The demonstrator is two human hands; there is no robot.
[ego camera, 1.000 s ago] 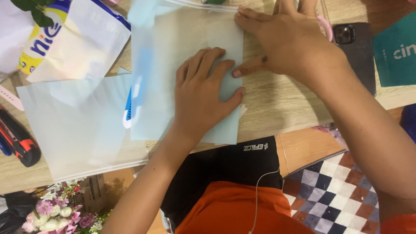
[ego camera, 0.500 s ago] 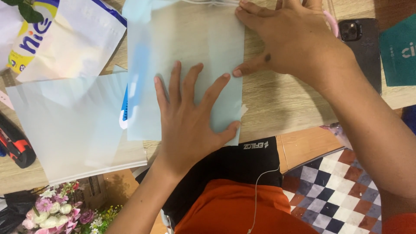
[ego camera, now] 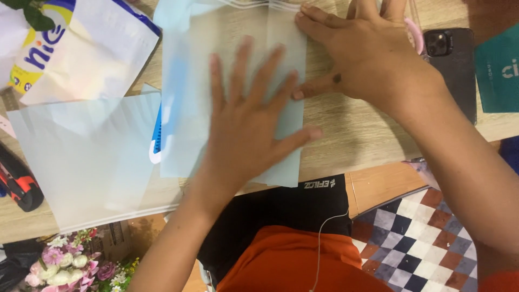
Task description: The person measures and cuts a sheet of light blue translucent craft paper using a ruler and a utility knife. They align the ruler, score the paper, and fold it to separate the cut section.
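Nearest the body, a black waistband and orange cloth showed below the edge of the pale wood-grain table [ego camera: 346, 135], with a checkered tile floor [ego camera: 416, 238] to the right and a bunch of small pink and white flowers [ego camera: 59, 265] at lower left. On the table, the left hand [ego camera: 243, 124] lay flat, fingers spread wide and straight, palm pressing a translucent, frosted plastic zip bag [ego camera: 184, 108], gripping nothing. That bag was smooth, rectangular and faintly blue, lying in the middle of the table. A second, similar frosted bag [ego camera: 81, 162] lay just left of it, partly overlapped, with a blue-and-white object [ego camera: 157, 135] showing between them. Farther off, the right hand [ego camera: 373, 59] rested open, fingers extended, its fingertips on the bag's upper right edge. Beyond lay a glossy white printed pouch [ego camera: 81, 48], a black phone [ego camera: 451, 59], a teal card [ego camera: 497, 65] and, at far left, a red-and-black utility knife [ego camera: 19, 186].
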